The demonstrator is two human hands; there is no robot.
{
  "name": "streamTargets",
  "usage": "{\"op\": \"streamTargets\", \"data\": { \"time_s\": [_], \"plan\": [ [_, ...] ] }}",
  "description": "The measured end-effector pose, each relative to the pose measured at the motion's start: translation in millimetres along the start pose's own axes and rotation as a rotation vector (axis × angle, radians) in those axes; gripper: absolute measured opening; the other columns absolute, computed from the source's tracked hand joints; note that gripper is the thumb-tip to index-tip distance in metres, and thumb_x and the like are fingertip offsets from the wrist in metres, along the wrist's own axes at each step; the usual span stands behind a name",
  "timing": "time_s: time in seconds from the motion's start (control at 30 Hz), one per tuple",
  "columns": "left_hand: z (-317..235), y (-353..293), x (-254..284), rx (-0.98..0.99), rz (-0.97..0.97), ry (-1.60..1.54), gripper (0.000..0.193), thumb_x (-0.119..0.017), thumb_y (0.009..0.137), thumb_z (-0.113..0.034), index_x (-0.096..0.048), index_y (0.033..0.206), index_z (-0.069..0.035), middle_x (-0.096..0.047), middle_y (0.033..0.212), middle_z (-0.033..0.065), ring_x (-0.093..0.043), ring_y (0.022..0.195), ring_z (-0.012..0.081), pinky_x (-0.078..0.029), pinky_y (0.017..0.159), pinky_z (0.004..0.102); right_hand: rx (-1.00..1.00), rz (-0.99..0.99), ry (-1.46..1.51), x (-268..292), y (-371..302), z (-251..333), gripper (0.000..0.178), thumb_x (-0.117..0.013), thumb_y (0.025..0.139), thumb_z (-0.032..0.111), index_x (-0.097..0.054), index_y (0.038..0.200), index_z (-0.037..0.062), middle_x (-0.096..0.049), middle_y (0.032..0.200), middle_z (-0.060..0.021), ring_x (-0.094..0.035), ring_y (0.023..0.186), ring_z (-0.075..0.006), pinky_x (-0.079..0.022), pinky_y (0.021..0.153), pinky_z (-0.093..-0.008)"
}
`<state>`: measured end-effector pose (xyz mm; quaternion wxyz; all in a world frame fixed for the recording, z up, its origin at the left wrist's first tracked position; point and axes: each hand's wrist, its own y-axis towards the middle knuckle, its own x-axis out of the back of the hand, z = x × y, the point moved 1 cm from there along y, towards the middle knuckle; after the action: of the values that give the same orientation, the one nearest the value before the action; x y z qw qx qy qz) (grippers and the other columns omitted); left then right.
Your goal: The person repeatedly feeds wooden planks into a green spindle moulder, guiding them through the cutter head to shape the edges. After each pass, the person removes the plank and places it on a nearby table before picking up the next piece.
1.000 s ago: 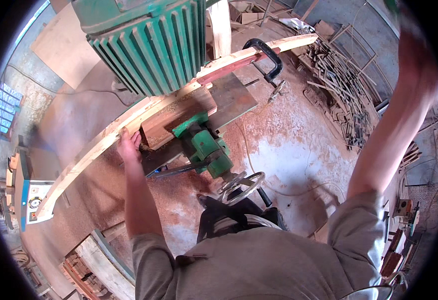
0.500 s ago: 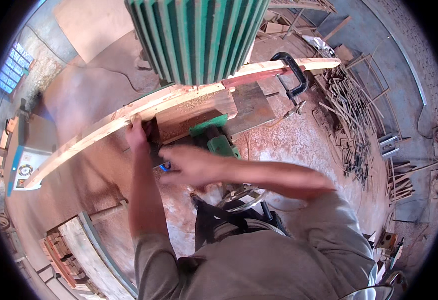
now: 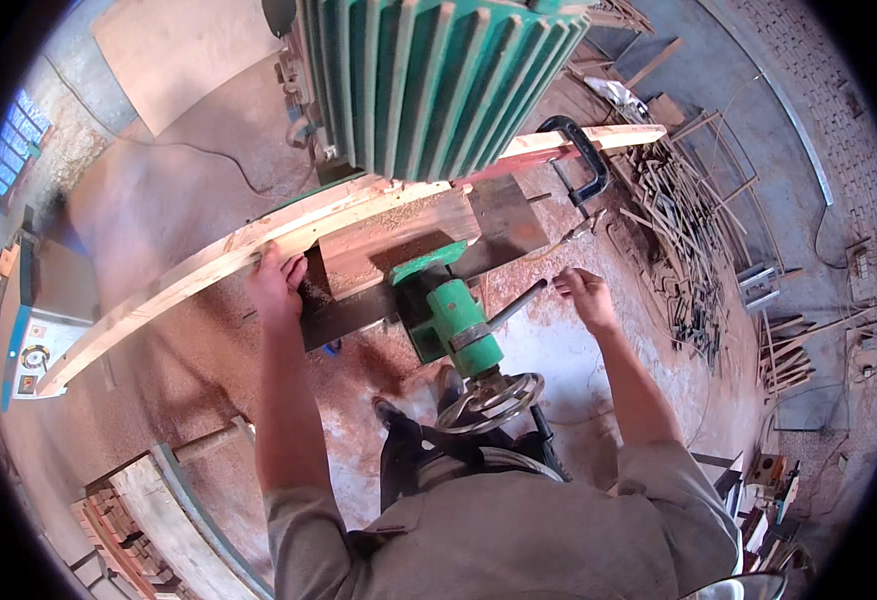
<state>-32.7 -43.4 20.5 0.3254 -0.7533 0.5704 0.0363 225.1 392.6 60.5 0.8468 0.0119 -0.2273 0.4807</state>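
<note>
A long pale wooden beam (image 3: 228,250) crosses the machine table (image 3: 508,225) beneath a ribbed green motor housing (image 3: 438,85). My left hand (image 3: 278,285) is at the beam's near edge, fingers curled against it. In front of the beam lies a wood block (image 3: 388,240) strewn with shavings. A green clamp (image 3: 463,318) with a flat pad faces the block; it carries a dark lever (image 3: 518,303) and a metal handwheel (image 3: 488,405). My right hand (image 3: 585,292) hovers just off the lever's tip, fingers loosely bent, holding nothing visible.
A black C-clamp (image 3: 590,165) grips the beam's right part. Beneath the beam's left end stands a machine cabinet (image 3: 53,320) with a dial. Many sticks (image 3: 683,245) are heaped on the floor at right. A board and stacked wood pieces (image 3: 123,530) lie at lower left.
My right hand has swung from beside my left hand out to the right, near the lever's tip, uncovering the clamp. My left hand stays at the beam. The whole view has shifted slightly.
</note>
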Motion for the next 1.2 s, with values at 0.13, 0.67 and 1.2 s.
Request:
{"op": "streamTargets", "data": {
  "time_s": [0.13,0.67,1.2],
  "plan": [
    [-23,19,51,-0.046,-0.056,-0.062,0.031,-0.062,0.09,-0.024,-0.058,0.11,0.0,-0.065,0.093,0.0102,-0.065,0.073,0.021,-0.057,0.06,0.0301,0.023,-0.104,-0.054,16,-41,7,0.032,-0.052,0.097,0.024,-0.064,0.099,-0.0051,-0.068,0.089,-0.0111,-0.063,0.077,-0.0157,-0.052,0.069,-0.0289],
    [-160,-159,251,-0.573,0.387,-0.236,0.038,-0.055,0.094,-0.016,-0.046,0.13,-0.006,-0.061,0.107,0.0056,-0.061,0.105,0.0252,-0.053,0.09,0.0479,1.19,0.367,-0.625,-197,-157,203,0.066,-0.078,0.073,0.026,-0.051,0.129,0.0028,-0.052,0.128,-0.0194,-0.046,0.121,-0.0374,-0.038,0.104,-0.0428],
    [45,-429,264,-0.309,-0.068,0.206,0.042,-0.062,0.091,-0.023,-0.048,0.123,-0.001,-0.061,0.108,0.0096,-0.06,0.098,0.0188,-0.05,0.084,0.0342,0.845,1.139,-0.241,-302,-365,51,0.045,-0.066,0.082,0.016,-0.05,0.12,-0.0013,-0.061,0.096,-0.0271,-0.063,0.085,-0.0431,-0.052,0.071,-0.0439]
  ]
}}
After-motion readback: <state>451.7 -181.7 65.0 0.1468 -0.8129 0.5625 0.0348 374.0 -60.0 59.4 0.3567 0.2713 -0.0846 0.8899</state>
